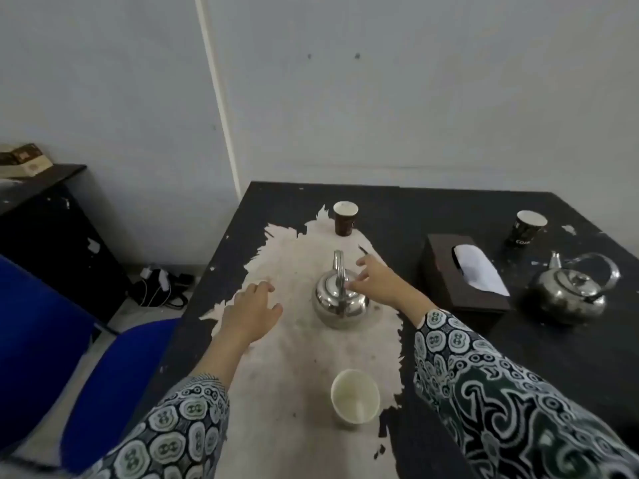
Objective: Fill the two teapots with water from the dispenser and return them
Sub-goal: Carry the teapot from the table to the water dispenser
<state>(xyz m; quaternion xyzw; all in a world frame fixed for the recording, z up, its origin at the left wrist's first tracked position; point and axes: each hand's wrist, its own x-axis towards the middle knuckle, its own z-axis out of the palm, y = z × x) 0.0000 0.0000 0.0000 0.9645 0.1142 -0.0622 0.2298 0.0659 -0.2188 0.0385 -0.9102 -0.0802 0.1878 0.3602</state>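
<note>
A shiny steel teapot stands in the middle of the worn black table, its handle upright. My right hand hovers at the pot's right side, fingers spread, fingertips close to the lid and handle but not closed on them. My left hand hangs open over the table to the left of the pot, apart from it. A second steel teapot sits at the far right of the table with its handle tilted back. No dispenser is in view.
A white paper cup stands near the front edge. Two dark paper cups stand at the back. A brown tissue box lies between the teapots. A blue chair and a black cabinet are at the left.
</note>
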